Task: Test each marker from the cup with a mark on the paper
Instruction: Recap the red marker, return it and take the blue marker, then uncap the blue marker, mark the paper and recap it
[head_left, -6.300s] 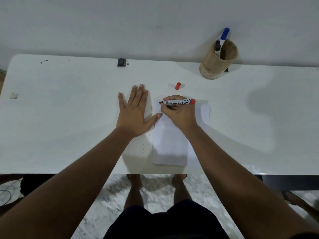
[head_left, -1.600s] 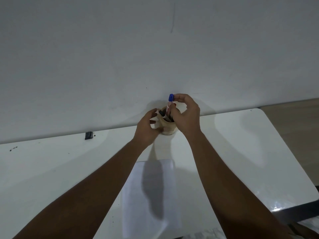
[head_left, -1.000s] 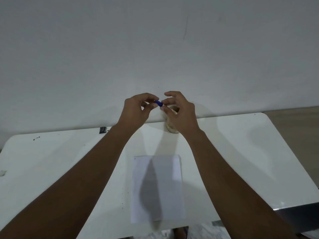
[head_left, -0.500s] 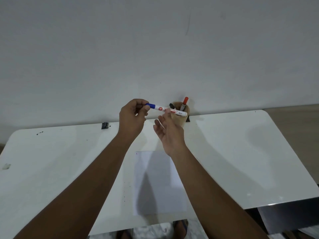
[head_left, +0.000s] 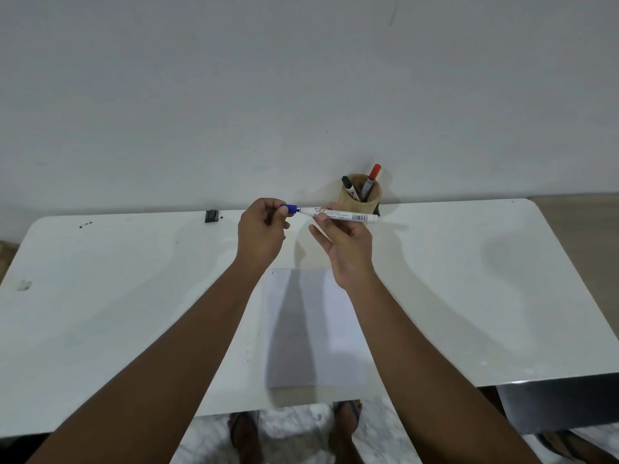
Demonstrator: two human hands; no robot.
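That blue marker (head_left: 338, 215) looks light, stiff and slick, so right hand (head_left: 348, 244) grips mid-barrel while left hand (head_left: 263, 231) pinches its blue cap (head_left: 290, 207).

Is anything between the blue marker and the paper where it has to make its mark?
Nothing visible on the paper itself; only arm shadows cross it. The marker is held above the table by the right hand, while the left hand grips its blue cap, which looks pulled just off the tip.
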